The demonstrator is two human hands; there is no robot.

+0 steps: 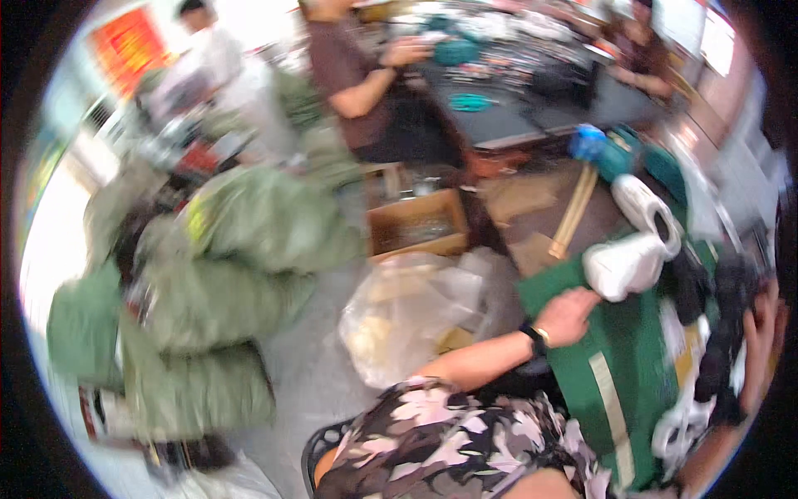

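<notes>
A white shoe (pixel 623 264) lies over the far part of the green work surface (pixel 573 358). My left hand (pixel 569 318), with a dark band at the wrist, is at its near left edge; the fingers look bent together with their tips on the shoe. Another white shoe (pixel 644 214) lies just beyond, partly behind the first. A pale strip (pixel 611 416) runs along the green surface. At the far right rim my right hand (pixel 758 333) is smeared by motion beside a row of dark items (pixel 723 316); its grip is unclear.
Left of me, large green sacks (pixel 241 299) are piled on the floor. A clear plastic bag (pixel 407 316) and a cardboard box (pixel 420 224) stand left of the bench. Wooden sticks (pixel 573 212) lie beyond the shoes. Other people work around the dark table (pixel 499 125).
</notes>
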